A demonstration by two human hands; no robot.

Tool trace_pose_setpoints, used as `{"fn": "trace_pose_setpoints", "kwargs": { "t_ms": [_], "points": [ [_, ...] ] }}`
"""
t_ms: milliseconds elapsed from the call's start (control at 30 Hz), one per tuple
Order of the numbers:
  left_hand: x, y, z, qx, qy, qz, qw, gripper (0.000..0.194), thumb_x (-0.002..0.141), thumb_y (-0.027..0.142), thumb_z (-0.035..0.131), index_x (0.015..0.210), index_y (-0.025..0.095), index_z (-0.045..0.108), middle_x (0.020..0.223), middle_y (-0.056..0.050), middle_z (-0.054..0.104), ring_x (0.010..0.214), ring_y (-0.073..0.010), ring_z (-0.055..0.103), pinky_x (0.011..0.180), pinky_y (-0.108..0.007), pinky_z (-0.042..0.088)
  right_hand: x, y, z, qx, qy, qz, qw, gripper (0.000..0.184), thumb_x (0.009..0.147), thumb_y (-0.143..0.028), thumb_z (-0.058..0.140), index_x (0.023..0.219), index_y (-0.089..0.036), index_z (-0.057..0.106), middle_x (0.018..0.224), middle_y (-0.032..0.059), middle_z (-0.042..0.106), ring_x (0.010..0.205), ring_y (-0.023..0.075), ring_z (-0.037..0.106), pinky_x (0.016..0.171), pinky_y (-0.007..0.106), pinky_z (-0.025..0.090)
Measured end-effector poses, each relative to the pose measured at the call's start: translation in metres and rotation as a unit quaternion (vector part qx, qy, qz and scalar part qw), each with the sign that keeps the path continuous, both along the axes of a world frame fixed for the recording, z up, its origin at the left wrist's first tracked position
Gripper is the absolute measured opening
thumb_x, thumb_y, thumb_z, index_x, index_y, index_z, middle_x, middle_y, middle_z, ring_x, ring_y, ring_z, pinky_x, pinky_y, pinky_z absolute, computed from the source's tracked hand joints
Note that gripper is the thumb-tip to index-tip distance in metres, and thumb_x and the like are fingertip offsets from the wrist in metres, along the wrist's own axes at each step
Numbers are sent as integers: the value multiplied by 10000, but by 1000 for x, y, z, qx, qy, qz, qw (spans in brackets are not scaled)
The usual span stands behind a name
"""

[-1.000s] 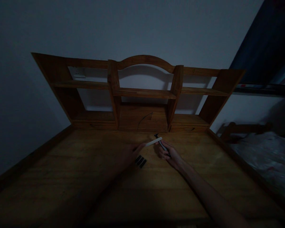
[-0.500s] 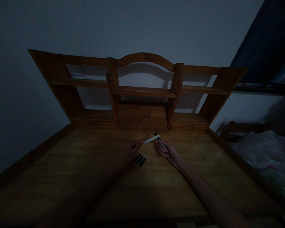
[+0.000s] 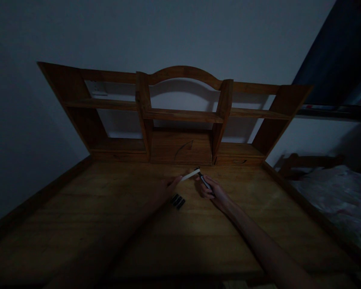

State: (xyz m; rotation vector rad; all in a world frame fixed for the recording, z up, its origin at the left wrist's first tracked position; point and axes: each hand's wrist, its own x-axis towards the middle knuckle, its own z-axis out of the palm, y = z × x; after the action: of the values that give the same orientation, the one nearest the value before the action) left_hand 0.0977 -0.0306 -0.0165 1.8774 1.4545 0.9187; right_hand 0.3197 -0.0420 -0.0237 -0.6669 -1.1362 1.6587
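Note:
My left hand point(image 3: 173, 186) is closed on one end of a thin white stick point(image 3: 190, 175), which points up and to the right. Its far end lies across the neck of a slim grey-and-black handled tool point(image 3: 206, 183), gripped in my right hand point(image 3: 210, 189). A small black head shows just beyond the stick, partly covered by it; the tool's exact kind is too dark to make out. Several short black pieces point(image 3: 178, 201) lie side by side on the wooden desk point(image 3: 198, 233), just below my left hand.
A wooden shelf unit point(image 3: 183, 116) stands along the desk's back edge, against the wall. A thin dark curved line shows on its middle panel point(image 3: 168, 148). Clear plastic point(image 3: 333, 200) covers something to the right of the desk, beside a wooden chair back or rail point(image 3: 313, 161). Light is dim.
The white stick has slid a little left and up across the tool, nearer its black head. My left hand has shifted slightly with it; my right hand keeps its grip almost in place.

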Motion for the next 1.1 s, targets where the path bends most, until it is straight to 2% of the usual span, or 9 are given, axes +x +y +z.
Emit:
{"fn": "trace_pose_setpoints", "kwargs": {
  "t_ms": [167, 333, 500, 700, 900, 1100],
  "points": [
    [-6, 2, 4, 13, -23, 51, 998, 620, 811, 661, 342, 635, 140, 629, 529, -1, 522, 510, -134, 455, 461, -236, 275, 1, 0, -3, 3, 0, -1, 1000, 262, 896, -390, 462, 969, -163, 570, 484, -97, 223, 361, 50, 161, 360, 185, 159],
    [-2, 0, 4, -1, -37, -13, 999, 603, 802, 657, 367, 707, 141, 665, 558, -9, 548, 537, -145, 471, 487, -242, 309, 1, 1, -6, -1, -4, -10, 1000, 272, 881, -408, 481, 953, -164, 575, 484, -96, 229, 367, 51, 162, 353, 177, 163],
    [-3, 2, 2, -10, -48, 41, 998, 611, 806, 661, 347, 728, 147, 667, 592, -21, 583, 566, -163, 511, 506, -252, 335, 0, 1, -7, -7, -28, -54, 998, 309, 850, -450, 516, 953, -165, 577, 492, -91, 252, 374, 51, 178, 337, 165, 139],
    [-3, 0, 5, -25, -53, -22, 998, 603, 817, 654, 338, 737, 150, 661, 623, -21, 605, 558, -152, 520, 510, -244, 340, -2, 0, -8, 2, -73, -84, 994, 339, 840, -486, 524, 946, -166, 569, 515, -84, 294, 379, 46, 194, 322, 161, 117],
    [-1, 0, 0, -33, -64, 2, 997, 640, 808, 675, 329, 699, 136, 657, 602, -38, 608, 552, -160, 533, 505, -254, 350, -6, 2, -12, -3, -92, -123, 988, 352, 789, -509, 581, 913, -182, 547, 490, -96, 308, 364, 42, 200, 316, 158, 132],
    [-4, -2, 2, -71, -108, 21, 991, 679, 756, 741, 316, 677, 142, 626, 600, -46, 610, 582, -177, 551, 494, -258, 363, -1, 1, -3, 19, -64, -169, 983, 374, 721, -415, 692, 990, -249, 492, 520, -105, 333, 389, 44, 237, 356, 159, 157]
  ]
}}
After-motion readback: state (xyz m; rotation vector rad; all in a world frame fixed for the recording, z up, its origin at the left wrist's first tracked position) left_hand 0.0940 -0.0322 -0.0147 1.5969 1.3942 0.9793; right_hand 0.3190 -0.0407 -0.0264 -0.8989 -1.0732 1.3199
